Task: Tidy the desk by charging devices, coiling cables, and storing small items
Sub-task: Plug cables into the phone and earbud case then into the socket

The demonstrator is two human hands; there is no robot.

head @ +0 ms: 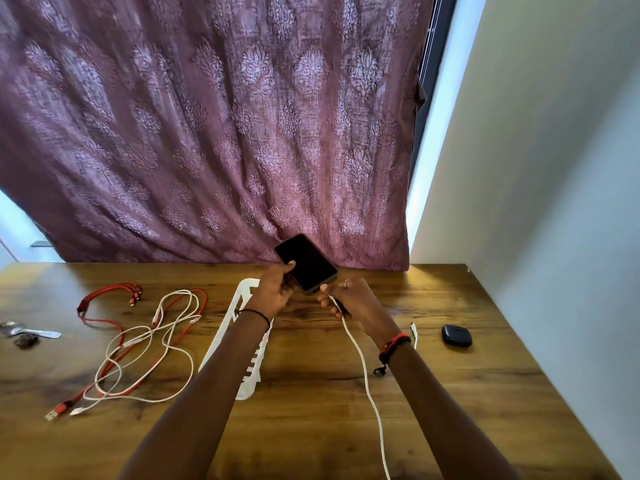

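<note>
Phone (306,265) gripped in your left hand (275,292), right hand (349,301) pinching the white cable (363,368) at its five-o'clock end (charging step). Next, seat the plug squarely.

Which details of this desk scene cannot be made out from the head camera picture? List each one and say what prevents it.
- Whether the white cable is seated in the phone: the port is covered by the right hand.
- The cable's far end: cut off by the bottom edge.
- The white tray: mostly hidden under the left forearm.
- The small dark lump at the left edge: too small and blurred to identify.
- The phone's screen: dark, showing no charging sign.
</note>
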